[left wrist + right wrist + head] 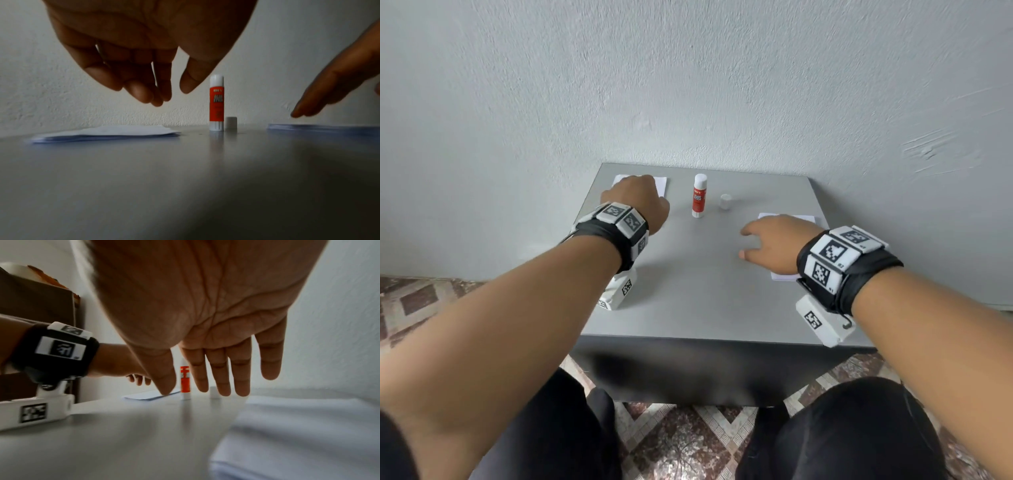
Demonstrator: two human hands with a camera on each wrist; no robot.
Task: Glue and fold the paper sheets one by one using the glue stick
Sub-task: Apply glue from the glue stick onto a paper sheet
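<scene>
A red-and-white glue stick [698, 196] stands upright and uncapped at the back middle of the grey table [688, 291], with its white cap [726, 201] just to its right. At the back left lies a pile of folded white sheets [661, 184]. My left hand [635, 202] hovers over it, and its loosely curled fingers [144, 92] hold nothing. A stack of flat white sheets [787, 218] lies at the right. My right hand [767, 240] is spread just above it with straight fingers [224, 382] and holds nothing.
The table stands against a rough white wall [688, 85]; patterned floor tiles [681, 438] show below its front edge. Bare grey tabletop lies between my hands and the front edge. In the right wrist view, brown furniture [37, 301] stands off to the left.
</scene>
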